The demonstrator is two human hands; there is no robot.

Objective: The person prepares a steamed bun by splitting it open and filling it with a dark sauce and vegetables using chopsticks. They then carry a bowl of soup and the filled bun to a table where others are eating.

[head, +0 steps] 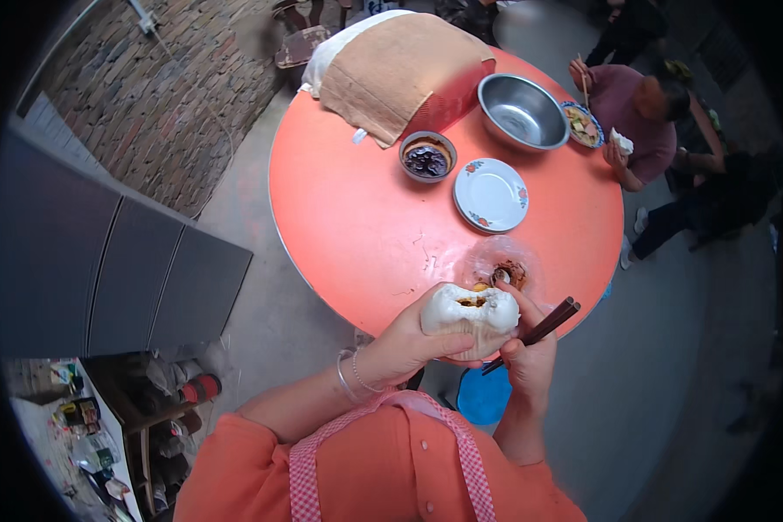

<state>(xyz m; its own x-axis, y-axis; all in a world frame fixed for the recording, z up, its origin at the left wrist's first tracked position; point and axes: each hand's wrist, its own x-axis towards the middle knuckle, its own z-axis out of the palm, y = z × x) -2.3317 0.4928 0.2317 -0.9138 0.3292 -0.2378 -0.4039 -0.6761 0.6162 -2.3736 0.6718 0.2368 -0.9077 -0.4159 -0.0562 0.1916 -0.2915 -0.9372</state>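
A white steamed bun (466, 323) is split at the top, and brown filling shows in the gap. My left hand (401, 349) grips it from the left and below, thumb across its front. My right hand (534, 365) holds a pair of dark chopsticks (556, 318) slanting up to the right. Its fingers also reach to the bun's right side. Just beyond the bun, on the table, lies clear plastic film (492, 251) with dark brown food residue (514, 273) in it. The bun partly hides this food.
The round orange table (339, 215) bears stacked floral plates (492, 192), a bowl of dark sauce (427, 160), a steel basin (519, 114) and a cloth-covered red basket (453, 98). A person (633, 121) eats at the right. A blue stool (483, 395) stands below the edge.
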